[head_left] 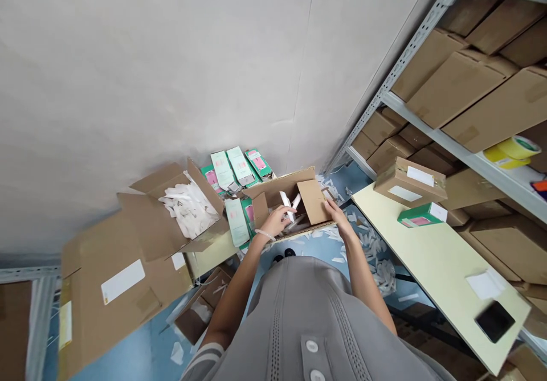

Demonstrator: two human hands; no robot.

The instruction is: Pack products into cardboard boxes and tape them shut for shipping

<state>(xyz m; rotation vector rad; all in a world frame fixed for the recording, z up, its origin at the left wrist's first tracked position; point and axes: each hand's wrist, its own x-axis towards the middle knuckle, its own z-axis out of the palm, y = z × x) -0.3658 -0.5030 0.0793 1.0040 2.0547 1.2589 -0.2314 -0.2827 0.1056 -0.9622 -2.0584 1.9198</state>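
A long open cardboard box [314, 193] stands in front of me, its end flaps folded partly over the opening. My left hand [276, 221] reaches over its near edge, fingers closed on a slim white tube-like piece [285, 200]. Another white piece [296, 200] leans beside it, and part of what lies deeper in the box is shadowed. At the box's right end, my right hand [336, 214] grips the cardboard wall by the flap. Several green and white cartons [237, 166] lie left of and behind the box.
Left stands a larger open box [171, 244] with white paper strips [190, 207]. A pale table [431, 255] on the right holds a taped box [410, 181], a green carton [423, 214] and a phone [494, 321]. Shelves [427, 119] carry cartons. White scraps [376, 250] litter the floor.
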